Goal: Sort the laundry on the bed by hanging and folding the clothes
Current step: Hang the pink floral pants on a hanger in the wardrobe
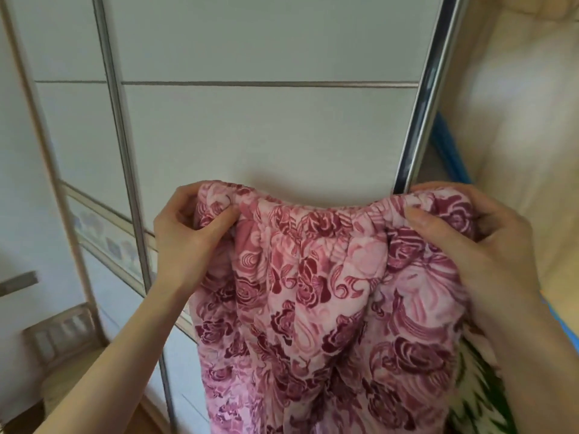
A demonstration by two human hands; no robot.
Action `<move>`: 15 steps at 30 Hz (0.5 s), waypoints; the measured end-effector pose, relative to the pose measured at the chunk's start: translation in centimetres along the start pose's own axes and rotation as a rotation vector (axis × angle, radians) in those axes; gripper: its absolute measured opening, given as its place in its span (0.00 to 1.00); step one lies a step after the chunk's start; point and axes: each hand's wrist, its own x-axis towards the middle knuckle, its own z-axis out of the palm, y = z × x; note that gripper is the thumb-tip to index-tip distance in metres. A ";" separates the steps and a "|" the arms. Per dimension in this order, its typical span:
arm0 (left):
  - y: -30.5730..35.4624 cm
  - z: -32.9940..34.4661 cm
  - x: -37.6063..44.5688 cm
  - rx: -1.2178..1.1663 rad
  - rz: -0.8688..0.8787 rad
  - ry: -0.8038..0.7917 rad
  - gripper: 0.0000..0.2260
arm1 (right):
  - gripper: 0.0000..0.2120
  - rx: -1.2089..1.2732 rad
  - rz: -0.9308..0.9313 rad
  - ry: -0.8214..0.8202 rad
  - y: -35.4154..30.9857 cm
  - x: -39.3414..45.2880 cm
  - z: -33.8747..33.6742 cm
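A pink quilted garment with dark red rose print [313, 292] hangs in front of me, held up by its gathered elastic top edge. My left hand [188, 233] pinches the left end of that edge between thumb and curled fingers. My right hand [470, 242] grips the right end, with fingers wrapped over the bunched fabric. The cloth falls straight down and leaves the frame at the bottom. The bed is not in view.
White sliding wardrobe doors [266, 126] with metal frames stand right behind the garment. The wardrobe's open side [517, 120] shows a light wooden interior with a blue edge. A green and white patterned fabric [476, 393] lies at lower right. A wicker basket [62, 336] sits at lower left.
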 end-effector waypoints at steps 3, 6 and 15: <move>0.6 2.5 -0.4 -0.025 0.008 -0.077 0.17 | 0.19 -0.004 0.034 0.062 -0.3 0.0 -2.7; 2.0 5.0 -0.9 -0.048 0.044 -0.135 0.17 | 0.18 -0.018 0.051 0.129 -1.0 0.3 -5.7; 8.1 12.0 -3.0 -0.057 0.217 -0.309 0.21 | 0.10 -0.237 0.052 0.259 -4.5 0.7 -16.0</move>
